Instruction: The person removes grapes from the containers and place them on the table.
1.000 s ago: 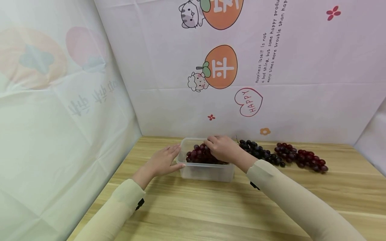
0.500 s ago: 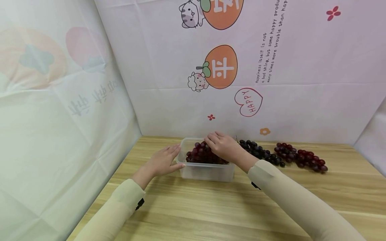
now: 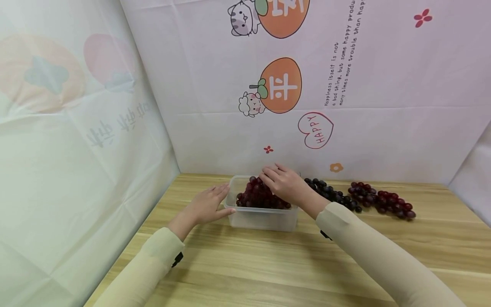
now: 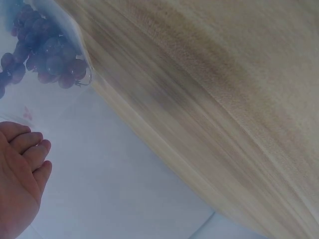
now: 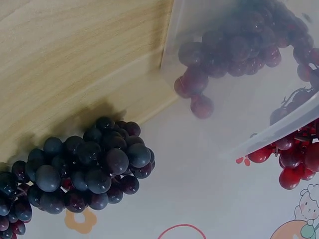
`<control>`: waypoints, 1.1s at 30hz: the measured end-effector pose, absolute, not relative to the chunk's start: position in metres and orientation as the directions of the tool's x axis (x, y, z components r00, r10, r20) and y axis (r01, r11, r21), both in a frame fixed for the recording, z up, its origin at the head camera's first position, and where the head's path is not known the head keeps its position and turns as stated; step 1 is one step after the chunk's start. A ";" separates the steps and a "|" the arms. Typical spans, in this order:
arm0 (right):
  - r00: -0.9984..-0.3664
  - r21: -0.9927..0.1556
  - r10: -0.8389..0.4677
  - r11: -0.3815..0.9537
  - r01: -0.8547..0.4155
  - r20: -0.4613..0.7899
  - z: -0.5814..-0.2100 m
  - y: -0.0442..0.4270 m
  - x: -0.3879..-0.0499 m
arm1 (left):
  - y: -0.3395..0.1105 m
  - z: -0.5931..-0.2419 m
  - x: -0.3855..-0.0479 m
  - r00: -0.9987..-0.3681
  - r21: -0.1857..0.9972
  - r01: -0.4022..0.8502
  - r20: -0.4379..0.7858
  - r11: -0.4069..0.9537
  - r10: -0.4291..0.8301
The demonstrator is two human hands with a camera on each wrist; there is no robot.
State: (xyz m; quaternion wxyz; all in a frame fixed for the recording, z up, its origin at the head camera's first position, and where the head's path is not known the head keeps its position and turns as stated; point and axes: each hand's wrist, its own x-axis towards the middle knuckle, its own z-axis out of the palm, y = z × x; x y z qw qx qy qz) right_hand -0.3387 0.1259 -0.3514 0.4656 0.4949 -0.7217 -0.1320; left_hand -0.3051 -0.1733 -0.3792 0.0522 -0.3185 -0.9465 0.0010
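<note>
A translucent plastic box (image 3: 264,220) stands near the back edge of the table, with red grapes (image 3: 255,195) inside. My left hand (image 3: 209,206) rests against the box's left side, fingers straight and thumb at the front rim. In the left wrist view the left palm (image 4: 19,174) shows beside the box. Over the box's right part, my right hand (image 3: 285,184) holds a bunch of red grapes from above; its fingertips are partly hidden. The right wrist view shows red grapes (image 5: 296,159) above the rim and more grapes (image 5: 234,47) behind the cloudy wall; the right hand is not in that view.
Just right of the box lies a bunch of black grapes (image 3: 331,195), also seen as dark grapes (image 5: 89,167) in the right wrist view. Farther right are red grapes (image 3: 383,200) on the wooden table (image 3: 245,264). A printed white cloth (image 3: 215,140) hangs behind.
My right hand has risen slightly, and the red grapes under it have come up a little with it. The left hand and the box have stayed in place.
</note>
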 end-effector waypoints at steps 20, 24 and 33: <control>-0.066 0.649 -0.824 0.490 -0.582 0.563 -0.348 0.127 -0.340 | -0.173 -0.377 -0.305 -0.790 -0.030 0.606 0.089 0.795 0.606; -0.076 0.661 -0.831 0.490 -0.568 0.551 -0.347 0.128 -0.339 | -0.173 -0.377 -0.305 -0.792 -0.031 0.604 0.091 0.796 0.604; -0.058 0.653 -0.822 0.491 -0.576 0.567 -0.340 0.127 -0.339 | -0.173 -0.378 -0.306 -0.797 -0.023 0.598 0.088 0.801 0.597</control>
